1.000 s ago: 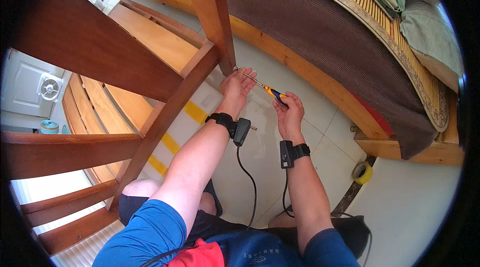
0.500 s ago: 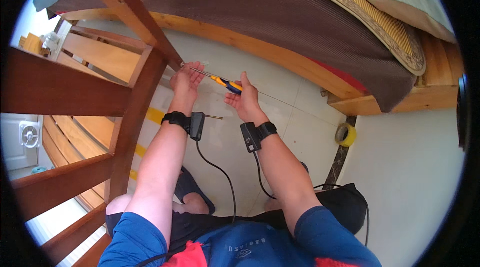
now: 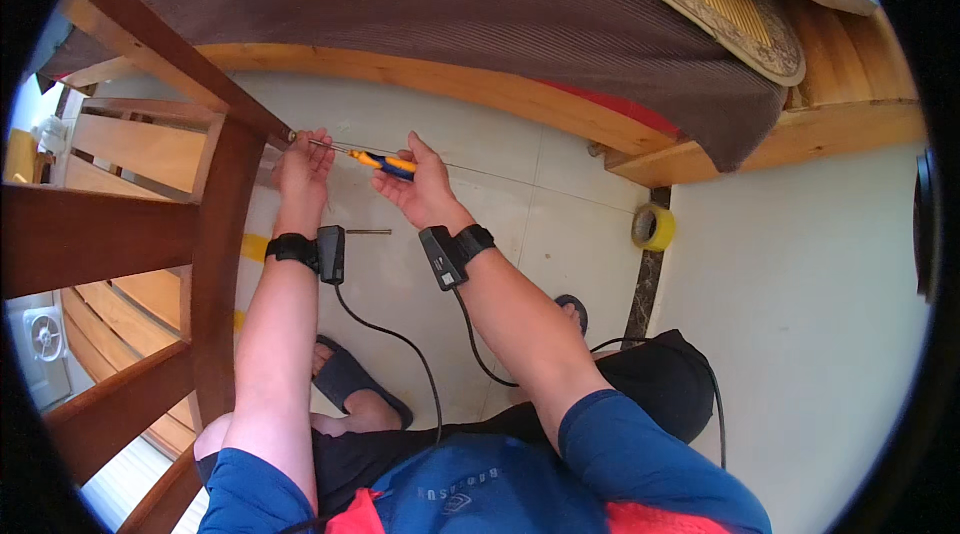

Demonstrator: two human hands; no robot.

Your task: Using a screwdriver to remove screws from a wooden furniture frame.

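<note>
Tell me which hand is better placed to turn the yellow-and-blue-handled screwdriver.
Right. The right hand grips the yellow-and-blue-handled screwdriver by its handle; the left hand is at the tip beside the brown wooden frame, likely steadying it.

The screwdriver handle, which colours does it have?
Yellow and blue screwdriver handle, in the right hand; head view.

Just 1 view here, from the head, looking steeply down past the chest at the tiled floor [image 3: 560,224]. It sits close above both forearms, which rise from the lower edge. Fisheye bending curves the wooden frame [image 3: 215,264] at left and the bed [image 3: 480,24] along the top.
</note>
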